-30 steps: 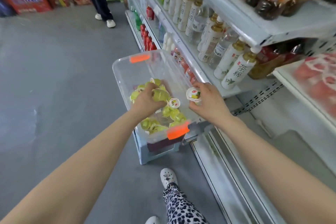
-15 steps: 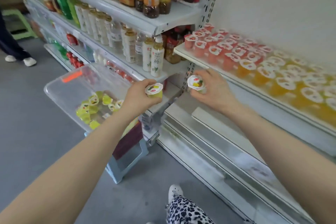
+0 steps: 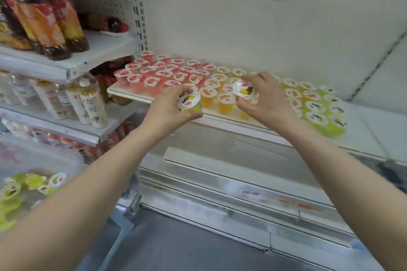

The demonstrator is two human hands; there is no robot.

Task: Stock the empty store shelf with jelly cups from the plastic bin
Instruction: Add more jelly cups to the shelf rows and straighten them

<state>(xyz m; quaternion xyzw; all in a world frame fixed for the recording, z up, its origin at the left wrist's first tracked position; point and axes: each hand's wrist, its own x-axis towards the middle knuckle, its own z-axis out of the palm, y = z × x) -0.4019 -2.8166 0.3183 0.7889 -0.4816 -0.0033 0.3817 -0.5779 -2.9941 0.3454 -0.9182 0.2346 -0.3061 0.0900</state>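
Two hands (image 3: pixel 167 108) — one jelly cup (image 3: pixel 189 101) in each.

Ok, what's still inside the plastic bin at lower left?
In the plastic bin, several yellow-green jelly cups lie loose, some lids up, some tipped. The left forearm covers the bin's near right part, and the frame edge cuts the rest, so no count.

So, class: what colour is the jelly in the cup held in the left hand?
Yellow-green, under a white lid, on the cup in the left hand; head view.

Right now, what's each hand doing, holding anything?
Left hand: closed on a yellow-green jelly cup.
Right hand: closed on another jelly cup, above the shelf.
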